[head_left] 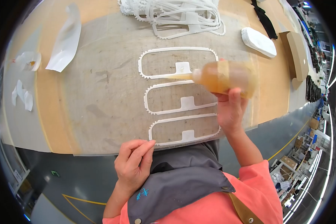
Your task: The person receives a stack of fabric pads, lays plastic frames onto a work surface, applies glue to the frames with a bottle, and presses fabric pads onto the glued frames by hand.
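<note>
Nearby sits a white pile (190, 18); right grip (231, 112) clamps a bottle (233, 76) partly hiding frames (183, 68); left grip (135, 160) together.

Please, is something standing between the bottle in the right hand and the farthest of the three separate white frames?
Nothing visible does: the nozzle of the bottle appears over the near edge of the farthest frame, though contact cannot be told. The left hand is well aside, at the nearest frame's left corner.
</note>
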Demonstrator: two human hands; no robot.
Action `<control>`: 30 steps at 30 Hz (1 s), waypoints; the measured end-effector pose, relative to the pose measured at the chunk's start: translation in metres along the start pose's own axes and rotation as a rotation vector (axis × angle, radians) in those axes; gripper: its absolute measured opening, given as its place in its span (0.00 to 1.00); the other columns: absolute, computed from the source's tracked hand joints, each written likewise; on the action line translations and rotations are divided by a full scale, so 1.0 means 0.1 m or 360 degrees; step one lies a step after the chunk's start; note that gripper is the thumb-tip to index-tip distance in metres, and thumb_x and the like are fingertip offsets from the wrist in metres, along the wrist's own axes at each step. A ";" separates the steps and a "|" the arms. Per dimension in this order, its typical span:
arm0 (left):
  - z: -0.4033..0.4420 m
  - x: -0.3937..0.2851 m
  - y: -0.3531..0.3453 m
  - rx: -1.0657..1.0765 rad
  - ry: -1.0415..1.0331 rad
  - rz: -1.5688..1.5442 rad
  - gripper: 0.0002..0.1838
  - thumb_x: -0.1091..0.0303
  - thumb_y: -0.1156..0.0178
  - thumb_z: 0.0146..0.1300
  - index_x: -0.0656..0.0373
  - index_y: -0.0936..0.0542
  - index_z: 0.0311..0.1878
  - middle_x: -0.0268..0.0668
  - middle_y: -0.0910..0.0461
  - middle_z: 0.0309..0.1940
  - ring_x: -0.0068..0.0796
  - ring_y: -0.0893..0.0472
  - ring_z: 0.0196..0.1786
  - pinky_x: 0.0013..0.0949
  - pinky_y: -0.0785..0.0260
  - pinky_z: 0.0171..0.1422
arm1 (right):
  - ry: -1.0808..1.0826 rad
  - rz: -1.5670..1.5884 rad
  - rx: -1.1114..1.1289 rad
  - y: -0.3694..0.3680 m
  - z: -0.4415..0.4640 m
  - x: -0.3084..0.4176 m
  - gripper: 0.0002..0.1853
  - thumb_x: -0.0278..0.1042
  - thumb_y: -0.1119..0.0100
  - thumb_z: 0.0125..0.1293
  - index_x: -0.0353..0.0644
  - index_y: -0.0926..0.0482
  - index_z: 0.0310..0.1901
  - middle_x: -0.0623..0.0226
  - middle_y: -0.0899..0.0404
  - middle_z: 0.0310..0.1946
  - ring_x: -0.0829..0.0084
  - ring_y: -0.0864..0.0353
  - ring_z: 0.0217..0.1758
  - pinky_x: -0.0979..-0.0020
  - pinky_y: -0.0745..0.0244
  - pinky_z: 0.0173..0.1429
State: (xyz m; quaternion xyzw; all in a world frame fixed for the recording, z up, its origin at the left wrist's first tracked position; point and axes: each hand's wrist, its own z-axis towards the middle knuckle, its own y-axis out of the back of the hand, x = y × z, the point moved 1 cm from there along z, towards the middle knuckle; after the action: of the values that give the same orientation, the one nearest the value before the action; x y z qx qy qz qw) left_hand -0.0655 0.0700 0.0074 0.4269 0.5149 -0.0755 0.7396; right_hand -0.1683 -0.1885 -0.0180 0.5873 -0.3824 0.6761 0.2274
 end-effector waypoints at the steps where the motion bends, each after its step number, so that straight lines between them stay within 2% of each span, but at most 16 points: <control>1: 0.00 -0.02 0.00 0.0001 -0.0012 0.0008 0.12 0.81 0.28 0.59 0.58 0.12 0.46 0.36 0.20 0.40 0.25 0.19 0.30 0.27 0.27 0.31 | -0.0153 0.0239 -0.0065 -0.02 0.02 0.04 0.34 0.54 0.38 0.73 0.45 0.35 0.72 0.57 0.30 0.70 0.59 0.27 0.71 0.52 0.20 0.67; 3: -0.04 -0.04 0.02 -0.0006 -0.0037 0.0006 0.12 0.83 0.29 0.59 0.59 0.12 0.46 0.35 0.19 0.41 0.23 0.19 0.32 0.25 0.28 0.31 | -0.0458 0.0722 -0.0201 -0.08 0.11 0.14 0.29 0.55 0.41 0.75 0.47 0.31 0.69 0.62 0.26 0.67 0.61 0.23 0.68 0.51 0.19 0.65; 4: -0.05 -0.04 0.02 -0.0023 -0.0049 -0.0003 0.12 0.84 0.30 0.59 0.60 0.12 0.45 0.35 0.19 0.41 0.21 0.19 0.34 0.23 0.29 0.31 | -0.0408 0.0794 -0.0244 0.07 0.20 0.27 0.28 0.57 0.42 0.74 0.49 0.28 0.68 0.62 0.25 0.67 0.62 0.22 0.68 0.55 0.16 0.65; 5: -0.05 -0.04 0.02 -0.0043 -0.0066 -0.0015 0.13 0.85 0.31 0.59 0.60 0.12 0.45 0.35 0.19 0.41 0.19 0.20 0.35 0.21 0.30 0.30 | -0.0428 0.1110 -0.0190 0.37 0.31 0.36 0.28 0.57 0.42 0.74 0.48 0.27 0.67 0.58 0.24 0.66 0.59 0.22 0.68 0.58 0.14 0.62; 6: -0.05 -0.05 0.04 -0.0038 -0.0081 0.0018 0.12 0.85 0.32 0.60 0.60 0.12 0.45 0.35 0.19 0.41 0.19 0.20 0.35 0.21 0.30 0.30 | -0.0364 0.0911 -0.0288 0.70 0.41 0.50 0.29 0.58 0.42 0.74 0.45 0.26 0.66 0.56 0.25 0.67 0.56 0.21 0.67 0.60 0.13 0.60; 7: -0.05 -0.06 0.05 -0.0022 -0.0108 0.0039 0.12 0.85 0.32 0.60 0.61 0.12 0.44 0.35 0.19 0.41 0.19 0.20 0.34 0.21 0.30 0.30 | -0.0359 0.0753 -0.0227 1.11 0.48 0.65 0.31 0.60 0.42 0.74 0.42 0.26 0.65 0.55 0.24 0.66 0.54 0.21 0.66 0.61 0.10 0.55; 8: -0.03 -0.05 0.06 0.0003 -0.0160 0.0041 0.11 0.85 0.33 0.60 0.61 0.12 0.44 0.35 0.19 0.41 0.19 0.20 0.33 0.21 0.31 0.30 | -0.0362 0.0524 -0.0152 1.55 0.50 0.79 0.33 0.61 0.42 0.73 0.40 0.27 0.64 0.56 0.20 0.61 0.56 0.17 0.61 0.64 0.10 0.49; 10: -0.10 0.00 0.02 0.0011 -0.0143 0.0019 0.11 0.83 0.32 0.60 0.60 0.12 0.45 0.36 0.18 0.40 0.24 0.19 0.33 0.25 0.28 0.31 | -0.0243 -0.0238 -0.0888 2.08 0.55 0.98 0.33 0.62 0.41 0.72 0.39 0.26 0.63 0.59 0.16 0.54 0.58 0.14 0.52 0.63 0.15 0.45; 11: -0.12 0.02 -0.01 0.0006 -0.0121 0.0023 0.11 0.82 0.31 0.60 0.60 0.12 0.45 0.36 0.18 0.40 0.27 0.19 0.33 0.26 0.27 0.32 | -0.0210 -0.0804 -0.0841 2.32 0.53 1.10 0.33 0.62 0.40 0.72 0.40 0.26 0.63 0.59 0.16 0.52 0.58 0.14 0.51 0.62 0.17 0.47; 13: -0.09 -0.05 -0.04 0.0033 -0.0092 -0.0046 0.10 0.81 0.31 0.60 0.59 0.12 0.45 0.36 0.18 0.40 0.25 0.20 0.31 0.26 0.29 0.30 | -0.0224 -0.1900 -0.0678 2.65 0.51 1.16 0.34 0.63 0.38 0.70 0.41 0.26 0.63 0.60 0.16 0.49 0.59 0.15 0.49 0.60 0.20 0.49; 16: -0.10 -0.12 -0.05 0.0044 -0.0124 -0.0028 0.10 0.81 0.30 0.61 0.59 0.12 0.45 0.36 0.18 0.40 0.23 0.21 0.30 0.25 0.31 0.28 | -0.0357 -0.2598 -0.0527 2.75 0.47 1.03 0.35 0.63 0.33 0.64 0.42 0.24 0.61 0.58 0.16 0.46 0.56 0.18 0.52 0.55 0.26 0.57; 19: -0.10 -0.17 -0.10 0.0038 -0.0132 0.0030 0.10 0.80 0.30 0.61 0.59 0.12 0.45 0.35 0.18 0.40 0.22 0.22 0.29 0.25 0.32 0.27 | 0.1066 -0.3199 -0.0451 2.18 0.55 1.18 0.31 0.58 0.30 0.62 0.43 0.22 0.59 0.57 0.17 0.45 0.56 0.19 0.49 0.55 0.27 0.57; 21: -0.10 -0.21 -0.11 0.0091 -0.0093 0.0046 0.10 0.80 0.30 0.61 0.59 0.12 0.45 0.35 0.18 0.40 0.22 0.22 0.29 0.25 0.32 0.27 | 0.1209 -0.2711 -0.0275 1.85 0.75 1.08 0.22 0.47 0.29 0.63 0.43 0.18 0.54 0.63 0.16 0.43 0.58 0.19 0.47 0.57 0.26 0.55; 23: -0.08 -0.27 -0.11 0.0128 -0.0106 0.0088 0.11 0.80 0.30 0.60 0.59 0.12 0.45 0.35 0.18 0.40 0.23 0.21 0.29 0.25 0.31 0.28 | 0.1267 -0.2458 -0.0008 1.63 0.97 0.94 0.13 0.36 0.30 0.64 0.43 0.17 0.48 0.68 0.17 0.43 0.61 0.19 0.47 0.60 0.24 0.53; 26: -0.01 -0.32 -0.13 0.0117 -0.0177 0.0161 0.11 0.81 0.30 0.60 0.59 0.12 0.46 0.36 0.18 0.40 0.25 0.21 0.29 0.26 0.30 0.30 | 0.1182 -0.2418 0.0078 1.50 1.22 0.69 0.10 0.33 0.30 0.64 0.44 0.17 0.45 0.69 0.16 0.41 0.64 0.18 0.46 0.64 0.23 0.52; 30: 0.22 -0.41 -0.16 0.0176 -0.0314 0.0229 0.12 0.82 0.30 0.59 0.60 0.12 0.46 0.38 0.18 0.40 0.28 0.20 0.31 0.29 0.28 0.32 | 0.1231 -0.2471 0.0180 1.51 1.42 0.50 0.07 0.31 0.33 0.65 0.45 0.18 0.44 0.69 0.15 0.40 0.63 0.17 0.46 0.63 0.21 0.50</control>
State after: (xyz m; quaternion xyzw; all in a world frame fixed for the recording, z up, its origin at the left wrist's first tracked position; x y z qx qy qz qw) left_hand -0.0782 0.0311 0.0349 0.4933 0.4028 -0.0922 0.7655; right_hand -0.2051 -0.3983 -0.0044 0.4213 0.2647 0.5001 0.7088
